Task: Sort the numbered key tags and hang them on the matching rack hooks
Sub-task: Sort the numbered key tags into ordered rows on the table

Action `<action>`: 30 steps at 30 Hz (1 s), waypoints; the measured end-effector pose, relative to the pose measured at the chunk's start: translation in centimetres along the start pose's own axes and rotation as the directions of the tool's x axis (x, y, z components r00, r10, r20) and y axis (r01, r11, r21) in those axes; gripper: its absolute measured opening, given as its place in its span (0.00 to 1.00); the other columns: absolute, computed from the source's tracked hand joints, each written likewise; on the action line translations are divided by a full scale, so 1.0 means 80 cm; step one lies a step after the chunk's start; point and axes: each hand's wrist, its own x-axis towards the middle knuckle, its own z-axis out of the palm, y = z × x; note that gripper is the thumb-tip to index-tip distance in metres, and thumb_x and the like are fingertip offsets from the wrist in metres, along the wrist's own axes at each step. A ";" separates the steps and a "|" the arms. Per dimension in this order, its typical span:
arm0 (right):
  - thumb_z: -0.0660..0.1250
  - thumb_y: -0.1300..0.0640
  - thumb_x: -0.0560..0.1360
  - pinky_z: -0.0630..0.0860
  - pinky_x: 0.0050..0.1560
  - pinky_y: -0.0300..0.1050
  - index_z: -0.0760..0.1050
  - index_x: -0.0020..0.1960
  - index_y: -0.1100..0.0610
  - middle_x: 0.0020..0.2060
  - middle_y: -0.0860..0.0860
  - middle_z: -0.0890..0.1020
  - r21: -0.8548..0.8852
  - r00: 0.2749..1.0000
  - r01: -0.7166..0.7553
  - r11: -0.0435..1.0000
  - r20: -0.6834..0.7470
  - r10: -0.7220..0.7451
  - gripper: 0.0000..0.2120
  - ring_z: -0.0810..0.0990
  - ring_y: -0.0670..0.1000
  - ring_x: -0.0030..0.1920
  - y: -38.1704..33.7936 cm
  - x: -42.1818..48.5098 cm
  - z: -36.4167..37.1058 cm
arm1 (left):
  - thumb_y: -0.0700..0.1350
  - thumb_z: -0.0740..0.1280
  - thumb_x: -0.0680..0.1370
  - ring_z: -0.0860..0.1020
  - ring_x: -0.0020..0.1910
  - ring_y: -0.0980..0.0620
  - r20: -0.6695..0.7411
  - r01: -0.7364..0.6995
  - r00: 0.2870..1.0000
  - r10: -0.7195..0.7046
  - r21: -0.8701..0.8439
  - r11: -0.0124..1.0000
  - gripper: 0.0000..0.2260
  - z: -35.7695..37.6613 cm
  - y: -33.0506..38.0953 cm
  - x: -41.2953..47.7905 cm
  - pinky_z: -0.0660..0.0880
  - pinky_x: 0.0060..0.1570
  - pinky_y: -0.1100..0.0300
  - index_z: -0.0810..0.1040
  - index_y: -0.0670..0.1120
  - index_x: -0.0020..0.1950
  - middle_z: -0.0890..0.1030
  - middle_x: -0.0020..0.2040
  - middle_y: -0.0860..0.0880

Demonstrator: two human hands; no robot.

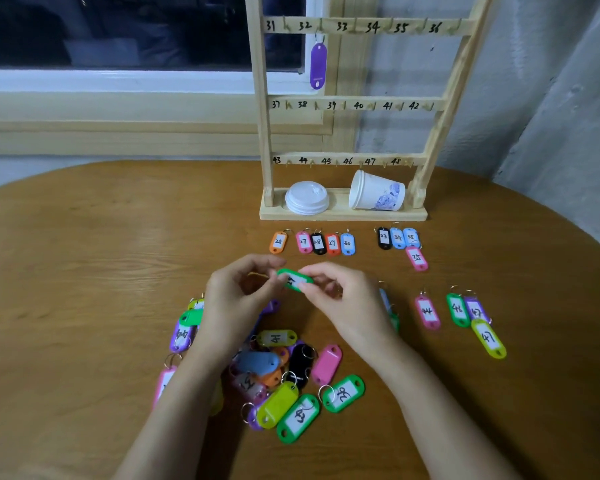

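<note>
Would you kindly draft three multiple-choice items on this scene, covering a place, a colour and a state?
1. The purple tag hangs from the rack near the number: A 32; B 40; C 47.
2. The held tag, pinched by the left hand and right hand, is: A pink; B green; C orange.
3. The paper cup is: A upright; B tipped over; C crushed flat.
Answers: 1 A, its ring hooks on beside 32. 2 B, green plastic frames its white label. 3 B, it lies slanted on the rack's base.
</note>
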 end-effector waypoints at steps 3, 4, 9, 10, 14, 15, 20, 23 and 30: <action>0.71 0.55 0.73 0.72 0.37 0.30 0.82 0.49 0.51 0.35 0.39 0.80 -0.015 0.999 0.005 1.000 -0.037 -0.006 0.06 0.77 0.38 0.39 0.004 0.001 -0.001 | 0.40 0.72 0.72 0.81 0.39 0.52 0.017 -0.004 1.000 0.004 0.006 1.000 0.08 0.000 -0.001 0.001 0.78 0.43 0.57 0.82 0.49 0.49 0.81 0.39 0.52; 0.71 0.56 0.73 0.73 0.37 0.30 0.82 0.49 0.51 0.36 0.40 0.81 0.005 0.998 -0.008 1.000 -0.057 0.008 0.05 0.78 0.39 0.40 0.005 0.001 -0.003 | 0.40 0.72 0.72 0.81 0.39 0.52 -0.004 -0.020 1.000 0.020 0.041 0.999 0.08 -0.002 -0.003 0.001 0.78 0.43 0.59 0.82 0.49 0.50 0.82 0.40 0.52; 0.72 0.61 0.72 0.75 0.37 0.32 0.80 0.47 0.52 0.39 0.45 0.83 0.131 0.975 -0.074 0.989 -0.197 0.100 0.06 0.81 0.40 0.40 0.015 0.000 -0.021 | 0.38 0.75 0.69 0.79 0.38 0.56 -0.063 -0.116 0.987 0.146 0.341 0.933 0.09 -0.015 -0.013 0.003 0.72 0.39 0.72 0.83 0.47 0.48 0.82 0.41 0.51; 0.72 0.62 0.72 0.74 0.36 0.31 0.80 0.47 0.53 0.39 0.46 0.83 0.153 0.968 -0.075 0.985 -0.224 0.109 0.06 0.81 0.40 0.39 0.016 0.000 -0.025 | 0.39 0.76 0.69 0.78 0.39 0.56 -0.044 -0.129 0.987 0.157 0.377 0.917 0.09 -0.017 -0.015 0.002 0.72 0.39 0.73 0.83 0.46 0.47 0.81 0.40 0.51; 0.72 0.61 0.72 0.75 0.39 0.31 0.79 0.46 0.51 0.38 0.45 0.83 0.220 0.950 -0.101 0.970 -0.270 0.160 0.06 0.81 0.38 0.39 0.019 -0.002 -0.033 | 0.43 0.78 0.66 0.77 0.40 0.58 0.071 -0.166 0.986 0.151 0.492 0.855 0.11 -0.021 -0.022 0.000 0.69 0.41 0.75 0.82 0.51 0.45 0.80 0.40 0.55; 0.71 0.61 0.73 0.75 0.39 0.31 0.79 0.46 0.51 0.39 0.44 0.83 0.242 0.947 -0.106 0.964 -0.273 0.172 0.06 0.81 0.38 0.40 0.019 -0.002 -0.035 | 0.44 0.78 0.66 0.77 0.40 0.58 0.098 -0.168 0.986 0.137 0.512 0.843 0.11 -0.021 -0.022 0.000 0.69 0.42 0.74 0.82 0.52 0.45 0.80 0.41 0.56; 0.71 0.61 0.73 0.76 0.42 0.30 0.78 0.47 0.51 0.41 0.45 0.83 0.258 0.939 -0.110 0.960 -0.288 0.186 0.06 0.81 0.38 0.42 0.018 -0.002 -0.038 | 0.44 0.77 0.67 0.79 0.44 0.55 0.149 -0.161 0.984 0.093 0.556 0.816 0.11 -0.021 -0.023 0.000 0.72 0.46 0.68 0.83 0.51 0.48 0.82 0.44 0.55; 0.70 0.61 0.73 0.76 0.42 0.30 0.78 0.47 0.51 0.41 0.45 0.83 0.267 0.937 -0.111 0.957 -0.293 0.190 0.06 0.81 0.38 0.43 0.019 -0.003 -0.039 | 0.41 0.77 0.67 0.78 0.43 0.58 0.152 -0.169 0.983 0.103 0.532 0.830 0.11 -0.020 -0.024 0.002 0.69 0.44 0.75 0.83 0.51 0.48 0.82 0.45 0.54; 0.70 0.60 0.74 0.76 0.42 0.31 0.77 0.47 0.48 0.42 0.43 0.83 0.274 0.923 -0.139 0.952 -0.312 0.225 0.07 0.81 0.37 0.45 0.021 -0.002 -0.040 | 0.37 0.75 0.68 0.76 0.41 0.60 0.058 -0.175 0.984 0.168 0.466 0.867 0.13 -0.019 -0.020 0.002 0.67 0.41 0.76 0.83 0.50 0.48 0.79 0.40 0.53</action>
